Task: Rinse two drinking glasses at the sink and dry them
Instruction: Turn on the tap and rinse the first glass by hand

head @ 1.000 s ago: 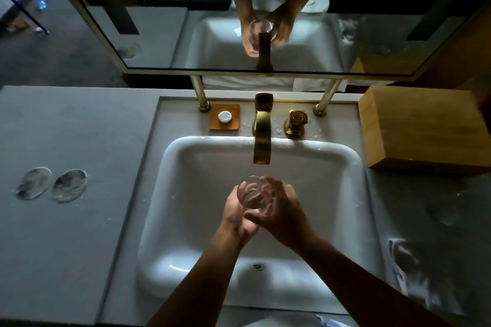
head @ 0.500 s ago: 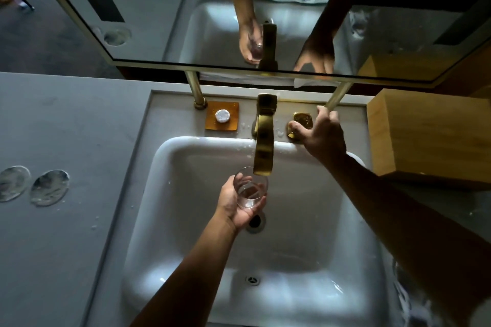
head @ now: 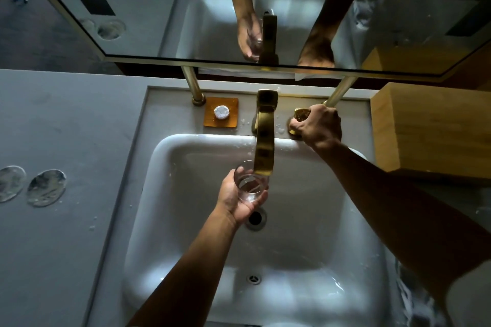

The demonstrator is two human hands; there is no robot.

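My left hand (head: 236,200) grips a clear drinking glass (head: 249,184) upright over the white sink (head: 164,167), its mouth just under the spout of the brass faucet (head: 264,138). My right hand (head: 317,126) is curled round the brass tap handle (head: 301,114) to the right of the faucet. I see no water stream. The drain (head: 256,218) lies right below the glass. No second glass is in view.
Two round clear coasters (head: 46,187) lie on the grey counter at the left. An orange soap dish (head: 220,115) with a white round piece sits behind the basin. A wooden box (head: 430,130) stands at the right. A mirror (head: 265,8) hangs above.
My right hand left the glass and went to the tap handle, which it now grips. The left hand keeps the glass under the spout.
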